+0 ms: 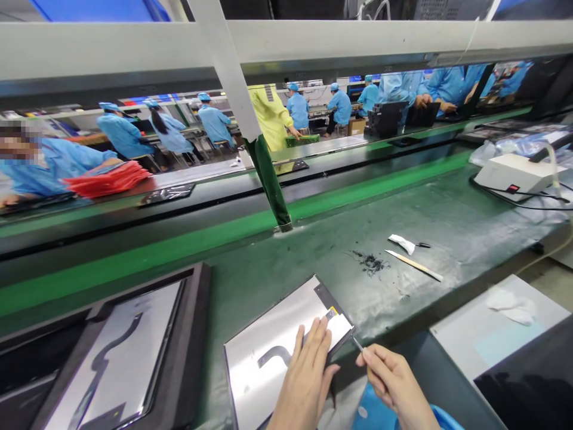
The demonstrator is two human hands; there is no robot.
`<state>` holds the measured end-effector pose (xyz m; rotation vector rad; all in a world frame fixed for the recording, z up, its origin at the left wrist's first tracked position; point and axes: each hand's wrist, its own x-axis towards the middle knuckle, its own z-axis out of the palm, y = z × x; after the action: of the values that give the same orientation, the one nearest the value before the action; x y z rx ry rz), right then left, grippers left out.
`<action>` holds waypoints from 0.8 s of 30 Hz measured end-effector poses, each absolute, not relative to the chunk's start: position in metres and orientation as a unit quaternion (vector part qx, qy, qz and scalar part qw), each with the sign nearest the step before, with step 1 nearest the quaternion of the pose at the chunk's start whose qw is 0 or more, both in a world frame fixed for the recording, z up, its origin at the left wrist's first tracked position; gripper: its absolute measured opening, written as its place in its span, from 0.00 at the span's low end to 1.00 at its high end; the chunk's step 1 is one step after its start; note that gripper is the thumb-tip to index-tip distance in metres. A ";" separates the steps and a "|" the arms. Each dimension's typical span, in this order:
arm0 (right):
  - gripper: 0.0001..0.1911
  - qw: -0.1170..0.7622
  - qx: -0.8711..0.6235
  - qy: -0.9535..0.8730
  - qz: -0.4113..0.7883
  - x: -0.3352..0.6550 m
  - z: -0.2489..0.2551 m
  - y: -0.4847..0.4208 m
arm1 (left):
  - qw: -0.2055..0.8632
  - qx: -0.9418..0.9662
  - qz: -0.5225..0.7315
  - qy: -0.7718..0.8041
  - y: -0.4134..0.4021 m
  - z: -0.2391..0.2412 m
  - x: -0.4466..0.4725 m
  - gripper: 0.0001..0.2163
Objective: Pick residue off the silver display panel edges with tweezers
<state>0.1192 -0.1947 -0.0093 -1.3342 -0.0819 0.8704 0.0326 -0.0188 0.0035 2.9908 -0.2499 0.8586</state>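
My left hand (307, 373) lies flat, fingers stretched out, on the silvery back of a flat panel (268, 340) that rests on the green bench mat. Its fingertips reach toward a small connector patch (332, 313) near the panel's upper right corner. My right hand (394, 382) is closed in a pinch around a thin metal tool, probably tweezers (358, 344), whose tip points at the panel's right edge. A grey flex strip (273, 356) curves across the panel under my left hand.
A tray (197, 322) at the left holds another silvery panel. On the mat lie a pile of black scraps (370, 261), a pale flat stick (414, 265) and a white wipe (403, 242). A white box with cables (514, 173) stands at right. Several workers in blue sit beyond the conveyor.
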 end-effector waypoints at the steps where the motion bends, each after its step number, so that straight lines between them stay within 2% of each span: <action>1: 0.34 0.700 -0.602 -0.034 0.383 0.120 -0.009 -0.196 | 0.011 0.958 0.275 -0.080 -0.019 0.004 0.033 0.20; 7: 0.33 0.699 -0.620 -0.016 0.357 0.131 0.008 -0.203 | 0.043 0.960 0.266 -0.072 -0.021 0.007 0.032 0.24; 13: 0.35 0.704 -0.644 0.019 0.299 0.154 0.033 -0.218 | 0.018 0.958 0.274 -0.079 -0.020 0.005 0.032 0.24; 21: 0.31 0.673 -0.686 -0.034 0.275 0.162 0.023 -0.228 | 0.017 0.962 0.260 -0.081 -0.018 0.005 0.031 0.24; 24: 0.29 0.650 -0.708 -0.086 0.264 0.165 0.018 -0.228 | 0.000 0.970 0.219 -0.102 -0.010 0.013 0.024 0.26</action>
<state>0.1649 -0.2275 0.0183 -1.6078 -0.1952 0.5998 0.0238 -0.0095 0.0127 3.0480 -0.3197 0.6869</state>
